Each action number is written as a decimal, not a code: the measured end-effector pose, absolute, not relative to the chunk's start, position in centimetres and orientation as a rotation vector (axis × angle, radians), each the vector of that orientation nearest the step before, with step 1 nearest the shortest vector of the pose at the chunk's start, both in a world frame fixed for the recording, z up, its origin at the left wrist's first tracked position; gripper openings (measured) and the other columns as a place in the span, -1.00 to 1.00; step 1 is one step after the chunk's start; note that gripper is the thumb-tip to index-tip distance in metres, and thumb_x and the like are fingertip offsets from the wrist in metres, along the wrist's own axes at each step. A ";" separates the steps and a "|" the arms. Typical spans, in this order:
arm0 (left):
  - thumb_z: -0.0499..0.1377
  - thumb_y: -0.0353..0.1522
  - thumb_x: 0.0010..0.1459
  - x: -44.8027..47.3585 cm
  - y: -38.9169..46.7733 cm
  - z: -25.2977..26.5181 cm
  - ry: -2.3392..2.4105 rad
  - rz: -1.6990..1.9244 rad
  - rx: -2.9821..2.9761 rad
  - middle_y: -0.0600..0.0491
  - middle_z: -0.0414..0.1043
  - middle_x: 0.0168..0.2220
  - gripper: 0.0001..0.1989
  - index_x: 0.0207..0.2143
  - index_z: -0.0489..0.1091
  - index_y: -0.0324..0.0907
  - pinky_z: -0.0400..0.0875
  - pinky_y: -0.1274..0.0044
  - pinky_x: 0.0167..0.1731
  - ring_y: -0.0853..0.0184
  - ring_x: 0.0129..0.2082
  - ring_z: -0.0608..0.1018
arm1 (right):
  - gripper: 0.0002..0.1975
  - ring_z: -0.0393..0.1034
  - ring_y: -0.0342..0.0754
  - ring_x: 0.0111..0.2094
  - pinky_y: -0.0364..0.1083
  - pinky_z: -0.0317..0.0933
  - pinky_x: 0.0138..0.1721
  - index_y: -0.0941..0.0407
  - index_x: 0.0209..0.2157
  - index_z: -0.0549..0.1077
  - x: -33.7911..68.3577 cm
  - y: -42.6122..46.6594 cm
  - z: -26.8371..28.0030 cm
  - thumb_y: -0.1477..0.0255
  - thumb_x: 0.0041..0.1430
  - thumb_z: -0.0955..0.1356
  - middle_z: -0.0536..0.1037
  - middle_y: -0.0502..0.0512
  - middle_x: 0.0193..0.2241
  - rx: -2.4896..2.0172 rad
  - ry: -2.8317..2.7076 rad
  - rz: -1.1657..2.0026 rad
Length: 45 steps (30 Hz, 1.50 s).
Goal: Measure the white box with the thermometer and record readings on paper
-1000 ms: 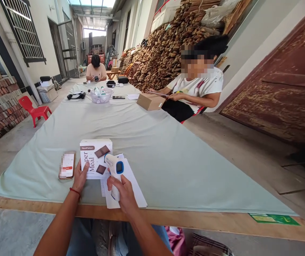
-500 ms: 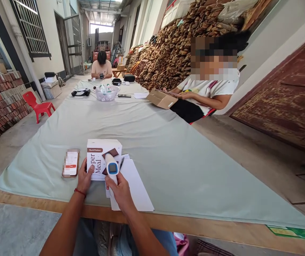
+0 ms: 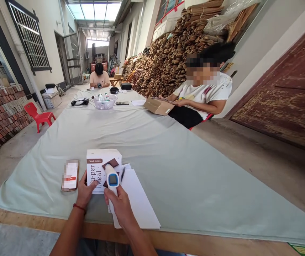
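My left hand (image 3: 87,192) grips the lower left side of a white box (image 3: 96,159) printed "NutriMotion" and "Meal", with its thumb across the front. In my right hand (image 3: 120,204) is a white infrared thermometer (image 3: 112,180) with a blue-framed screen, its head in front of the box's printed face. Whether the thermometer touches the box I cannot tell. Under and beside my right hand lie white paper sheets (image 3: 138,202), with a dark pen (image 3: 123,172) near their top. A phone (image 3: 70,176) rests to the left of the box.
A pale green cloth (image 3: 195,185) covers the long table. Farther back stand a clear plastic basin (image 3: 105,104) with bottles, black headphones (image 3: 80,102) and an open cardboard box (image 3: 158,106). One person (image 3: 203,92) sits at the right, another (image 3: 99,78) at the far end.
The view has tipped upward, so the table and my hands sit lower in the picture. My left thumb has shifted slightly right on the box; both hands keep their holds.
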<state>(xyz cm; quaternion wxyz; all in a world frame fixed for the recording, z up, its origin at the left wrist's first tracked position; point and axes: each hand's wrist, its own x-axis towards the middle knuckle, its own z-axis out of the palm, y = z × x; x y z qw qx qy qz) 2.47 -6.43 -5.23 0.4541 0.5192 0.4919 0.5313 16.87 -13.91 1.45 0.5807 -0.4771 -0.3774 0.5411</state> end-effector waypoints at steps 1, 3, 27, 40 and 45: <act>0.38 -0.13 -0.16 2.5 -6.5 -5.1 1.217 1.310 1.276 -0.09 0.57 -0.18 -0.32 0.02 0.40 -0.24 0.50 0.34 -0.16 0.09 -0.15 0.58 | -0.72 0.17 -0.12 -0.59 -0.11 0.13 -0.50 0.08 -0.46 0.36 16.8 -13.9 1.5 0.17 -0.05 0.41 0.31 -0.10 -0.69 -1.114 -0.869 1.268; 0.38 -0.13 -0.16 2.5 -6.6 -4.8 1.216 1.311 1.265 -0.08 0.58 -0.20 -0.34 0.00 0.41 -0.23 0.51 0.35 -0.17 0.08 -0.14 0.58 | -0.71 0.16 -0.12 -0.60 -0.11 0.12 -0.51 0.09 -0.42 0.38 16.7 -14.0 1.6 0.17 -0.06 0.41 0.31 -0.11 -0.69 -1.105 -0.845 1.284; 0.38 -0.09 -0.22 2.7 -6.8 -3.7 1.215 1.296 1.260 -0.07 0.59 -0.22 -0.33 -0.04 0.42 -0.20 0.52 0.36 -0.21 0.08 -0.19 0.60 | -0.79 0.23 -0.08 -0.54 -0.09 0.18 -0.46 0.09 -0.43 0.40 17.5 -13.5 2.2 0.25 -0.06 0.41 0.38 -0.06 -0.62 -1.120 -0.902 1.299; 0.39 -0.09 -0.23 2.4 -6.4 -4.7 1.204 1.356 1.235 -0.09 0.59 -0.22 -0.37 -0.08 0.45 -0.19 0.52 0.30 -0.15 0.03 -0.16 0.60 | -0.72 0.15 -0.11 -0.58 -0.10 0.09 -0.46 0.11 -0.50 0.40 17.4 -12.6 2.1 0.18 -0.08 0.42 0.30 -0.09 -0.70 -1.099 -0.884 1.299; 0.38 -0.10 -0.22 2.3 -6.4 -4.6 1.196 1.332 1.236 -0.11 0.59 -0.21 -0.37 -0.08 0.44 -0.21 0.53 0.30 -0.17 0.03 -0.15 0.60 | -0.68 0.15 -0.11 -0.59 -0.09 0.09 -0.46 0.11 -0.49 0.40 17.7 -12.8 2.6 0.15 -0.11 0.43 0.31 -0.09 -0.70 -1.127 -0.886 1.297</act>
